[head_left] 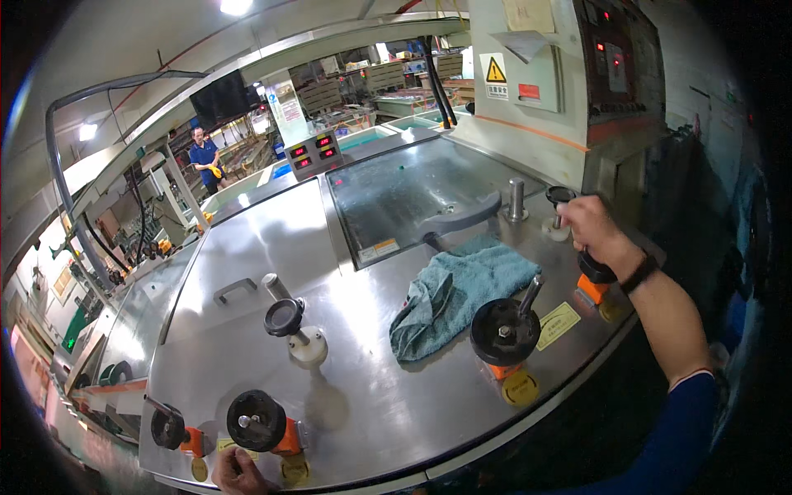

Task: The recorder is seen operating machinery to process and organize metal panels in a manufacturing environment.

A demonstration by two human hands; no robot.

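My right hand (587,228) is closed in a fist above a black handwheel (596,267) on an orange base, at the right of a steel machine top (363,404). The fist hides that wheel's crank handle. Just beyond it stands a black knob (561,195) on a white collar. My left hand (238,472) has curled fingers at the lower edge, beside another black handwheel (256,421); what it holds, if anything, is hidden. Between the hands, a crumpled teal cloth (462,289) lies near a third handwheel (505,332) with an upright crank handle.
A glass panel (412,190) with a grey curved handle (462,216) is set into the top. A knobbed post (285,318) and a small handwheel (168,425) are at the left. Behind stand red displays (313,153), a control cabinet (528,91) and a distant person (205,158).
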